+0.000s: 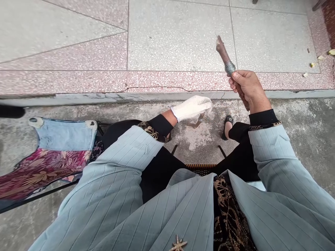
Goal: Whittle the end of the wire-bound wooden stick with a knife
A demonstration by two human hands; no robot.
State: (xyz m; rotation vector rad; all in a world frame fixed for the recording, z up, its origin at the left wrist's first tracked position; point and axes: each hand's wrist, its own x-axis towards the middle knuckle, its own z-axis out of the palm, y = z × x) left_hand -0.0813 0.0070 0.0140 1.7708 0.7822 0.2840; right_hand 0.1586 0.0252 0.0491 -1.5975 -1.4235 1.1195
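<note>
My right hand (247,85), bare, is wrapped round a brown wooden stick (223,51) that points up and to the left. Grey wire (230,67) is wound in a tight coil around the stick, just above my fingers. In a white knitted glove, my left hand (193,108) is closed, lower and to the left of the stick. A thin strand, seemingly wire, shows at its fingertips; most of its length is too fine to follow. Below the glove is a bent brown strip (194,124); whether the hand touches it, I cannot tell.
A raised terrazzo step (180,45) with a cracked edge lies ahead, above the rough concrete floor (300,136). To the left stands a folding seat (66,134) with denim and floral cloth. Yellow leaves (312,65) lie at the right. A woven seat (201,170) shows beneath me.
</note>
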